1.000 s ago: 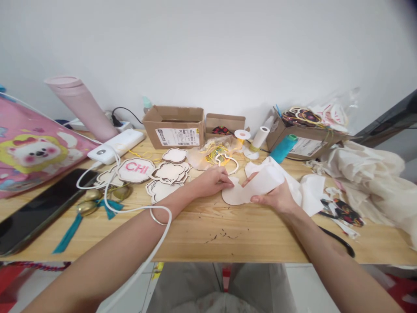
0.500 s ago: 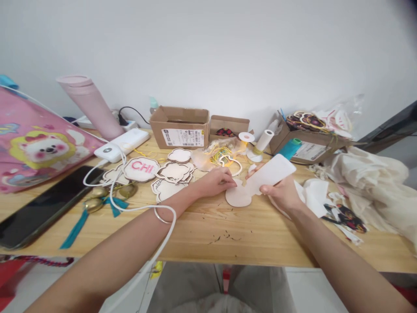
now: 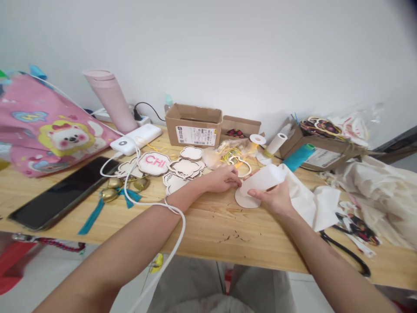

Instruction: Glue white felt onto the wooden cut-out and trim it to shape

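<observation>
My right hand (image 3: 273,195) grips a smooth white block (image 3: 263,179), its thumb along the near side. Under the block lies a flat, rounded off-white piece (image 3: 246,200) on the wooden table. My left hand (image 3: 226,179) is closed, with its fingertips at the left edge of that piece, pinching or pressing it. White cloth (image 3: 301,195) spreads out to the right of my right hand. Just behind my hands is a gourd-shaped wooden frame (image 3: 246,167), beside a tangle of yellow thread (image 3: 233,152).
Wooden cut-outs (image 3: 185,167), a "CHI" plaque (image 3: 154,164), a power bank (image 3: 137,138) and a phone (image 3: 65,191) lie left. A white cable (image 3: 179,226) crosses my left forearm. Cardboard boxes (image 3: 194,126) and a teal spool (image 3: 299,157) stand behind; black handles (image 3: 352,256) show right.
The white block has come down over the rounded piece and tilted, in my right hand. Black handles have come into view at the right. The whole view has shifted.
</observation>
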{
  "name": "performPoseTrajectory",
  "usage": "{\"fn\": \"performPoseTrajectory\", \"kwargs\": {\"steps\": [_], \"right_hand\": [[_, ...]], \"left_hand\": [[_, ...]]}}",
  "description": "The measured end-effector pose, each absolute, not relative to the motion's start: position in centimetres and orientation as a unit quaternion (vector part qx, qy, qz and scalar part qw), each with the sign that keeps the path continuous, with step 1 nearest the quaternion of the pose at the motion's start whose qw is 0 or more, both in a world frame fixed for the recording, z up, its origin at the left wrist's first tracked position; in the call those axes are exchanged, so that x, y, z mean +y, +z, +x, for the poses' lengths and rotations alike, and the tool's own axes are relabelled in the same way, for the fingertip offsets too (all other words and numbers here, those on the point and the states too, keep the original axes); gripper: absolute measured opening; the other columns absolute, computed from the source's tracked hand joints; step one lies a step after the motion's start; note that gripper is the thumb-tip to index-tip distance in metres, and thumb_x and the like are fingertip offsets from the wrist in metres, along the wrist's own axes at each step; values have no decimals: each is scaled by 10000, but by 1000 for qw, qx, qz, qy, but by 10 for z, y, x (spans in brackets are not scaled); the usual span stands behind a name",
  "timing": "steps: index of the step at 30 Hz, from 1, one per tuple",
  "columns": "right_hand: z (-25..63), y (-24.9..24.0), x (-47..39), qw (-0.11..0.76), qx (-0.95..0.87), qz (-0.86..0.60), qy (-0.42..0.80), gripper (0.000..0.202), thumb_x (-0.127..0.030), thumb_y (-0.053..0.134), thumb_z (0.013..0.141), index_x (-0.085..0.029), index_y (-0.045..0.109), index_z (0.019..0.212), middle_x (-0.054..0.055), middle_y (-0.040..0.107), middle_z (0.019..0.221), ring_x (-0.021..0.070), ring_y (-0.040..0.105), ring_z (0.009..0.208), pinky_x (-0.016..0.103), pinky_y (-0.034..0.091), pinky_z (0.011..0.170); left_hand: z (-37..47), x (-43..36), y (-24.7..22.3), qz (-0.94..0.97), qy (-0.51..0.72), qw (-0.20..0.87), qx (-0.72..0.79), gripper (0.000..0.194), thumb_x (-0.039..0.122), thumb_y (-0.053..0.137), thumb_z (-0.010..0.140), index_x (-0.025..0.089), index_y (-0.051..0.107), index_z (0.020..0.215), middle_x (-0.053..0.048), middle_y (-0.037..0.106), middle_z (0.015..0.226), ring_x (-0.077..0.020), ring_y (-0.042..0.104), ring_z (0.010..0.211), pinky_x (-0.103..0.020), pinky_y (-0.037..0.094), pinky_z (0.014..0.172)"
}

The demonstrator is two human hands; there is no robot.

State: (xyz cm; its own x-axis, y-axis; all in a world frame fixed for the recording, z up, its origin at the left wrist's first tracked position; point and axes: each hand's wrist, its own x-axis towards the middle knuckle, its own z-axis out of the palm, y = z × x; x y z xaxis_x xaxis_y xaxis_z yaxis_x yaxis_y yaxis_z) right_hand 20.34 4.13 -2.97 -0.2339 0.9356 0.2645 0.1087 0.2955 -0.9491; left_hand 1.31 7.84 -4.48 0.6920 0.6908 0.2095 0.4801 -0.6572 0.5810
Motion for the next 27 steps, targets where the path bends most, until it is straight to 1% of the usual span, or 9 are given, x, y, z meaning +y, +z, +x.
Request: {"fn": "performPoseTrajectory", "kwargs": {"steps": [3, 8, 14, 19, 23, 27], "right_hand": [[204, -31, 42, 463, -657, -391, 448, 372, -249, 774, 529, -178, 609, 854, 43, 681, 817, 202, 629, 748, 371, 524, 731], [204, -27, 42, 446, -666, -390, 454, 392, -257, 778, 519, -167, 601, 856, 54, 674, 814, 205, 624, 743, 362, 525, 717], [206, -27, 44, 430, -665, -369, 487, 436, -261, 792, 490, -153, 603, 868, 70, 672, 825, 217, 623, 760, 366, 521, 720], [208, -28, 47, 437, -660, -375, 482, 434, -270, 788, 498, -157, 603, 874, 65, 675, 826, 204, 625, 738, 347, 525, 693], [209, -24, 47, 406, -680, -358, 494, 420, -319, 790, 486, -153, 612, 829, 67, 682, 790, 205, 627, 703, 336, 525, 649], [207, -25, 47, 439, -657, -364, 493, 444, -317, 795, 476, -158, 607, 845, 60, 677, 801, 196, 623, 703, 327, 521, 652]], "left_hand": [[13, 79, -46, 887, 213, 247, 327, 208, 179, 501, 789, 167, 683, 887, -73, 521, 920, -173, 484, 887, -301, 378, 822], [13, 78, -46, 888, 218, 248, 320, 206, 172, 497, 789, 162, 685, 872, -72, 522, 913, -167, 490, 866, -291, 386, 804], [14, 78, -44, 886, 215, 246, 328, 201, 164, 505, 783, 180, 687, 866, -62, 521, 902, -164, 488, 862, -287, 381, 808], [14, 76, -41, 883, 211, 249, 338, 195, 163, 507, 782, 178, 688, 852, -61, 520, 893, -166, 489, 857, -290, 379, 806], [14, 76, -41, 882, 210, 253, 338, 205, 154, 501, 784, 193, 687, 858, -54, 513, 894, -163, 486, 857, -291, 375, 812], [14, 77, -42, 884, 206, 253, 334, 209, 173, 486, 794, 191, 686, 852, -57, 507, 900, -165, 479, 857, -295, 374, 807]]}}
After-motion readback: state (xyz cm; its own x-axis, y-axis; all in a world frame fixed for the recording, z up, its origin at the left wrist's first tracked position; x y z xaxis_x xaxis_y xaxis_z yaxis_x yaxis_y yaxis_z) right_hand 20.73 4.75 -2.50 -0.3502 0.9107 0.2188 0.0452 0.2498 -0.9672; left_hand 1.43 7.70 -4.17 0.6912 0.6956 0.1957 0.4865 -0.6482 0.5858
